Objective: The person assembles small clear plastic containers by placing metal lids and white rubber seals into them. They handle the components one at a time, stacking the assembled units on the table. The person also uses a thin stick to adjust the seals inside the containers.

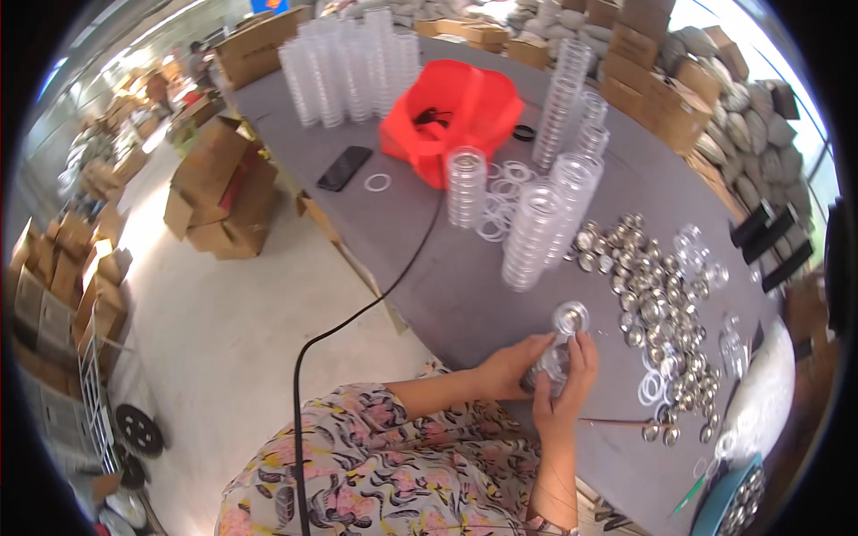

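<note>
Near the front edge of the table, my left hand (513, 368) and my right hand (569, 386) are closed together around some clear round plastic pieces (551, 364). Fingers partly cover these, so their exact number and kind are unclear. Just beyond my fingertips is a clear plastic disc (570, 318) with a shiny metal centre; I cannot tell whether it touches the held pieces. To the right of my hands spreads a loose heap of small round silver metal caps (657, 308). Ahead stand tall stacks of clear round plastic pieces (534, 237).
A red plastic bag (487, 98) sits farther back, beside more clear stacks (349, 71). Clear rings (497, 214) and a black phone (345, 168) lie on the grey table (465, 313). A black cable (357, 313) crosses its left edge. A blue basin (726, 500) holds metal caps.
</note>
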Available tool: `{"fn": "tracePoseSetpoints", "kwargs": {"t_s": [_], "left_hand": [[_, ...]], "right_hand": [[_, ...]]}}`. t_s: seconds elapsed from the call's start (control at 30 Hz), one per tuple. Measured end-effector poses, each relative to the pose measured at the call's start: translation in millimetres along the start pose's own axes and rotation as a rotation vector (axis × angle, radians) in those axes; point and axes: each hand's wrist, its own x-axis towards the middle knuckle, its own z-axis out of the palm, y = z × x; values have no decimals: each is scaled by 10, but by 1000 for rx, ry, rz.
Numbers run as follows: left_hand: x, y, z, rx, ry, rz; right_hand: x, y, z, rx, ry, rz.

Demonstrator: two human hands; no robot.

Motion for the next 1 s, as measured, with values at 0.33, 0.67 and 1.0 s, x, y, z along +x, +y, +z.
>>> {"fn": "tracePoseSetpoints", "kwargs": {"t_s": [0.33, 0.67, 1.0], "left_hand": [[-97, 198, -505, 35, 213, 26], [941, 295, -2196, 67, 543, 114], [1482, -430, -2659, 340, 545, 40]], "right_hand": [[-603, 192, -396, -1, 214, 212], [-1351, 300, -507, -39, 108, 405], [-1449, 387, -374, -353, 46, 271]]}}
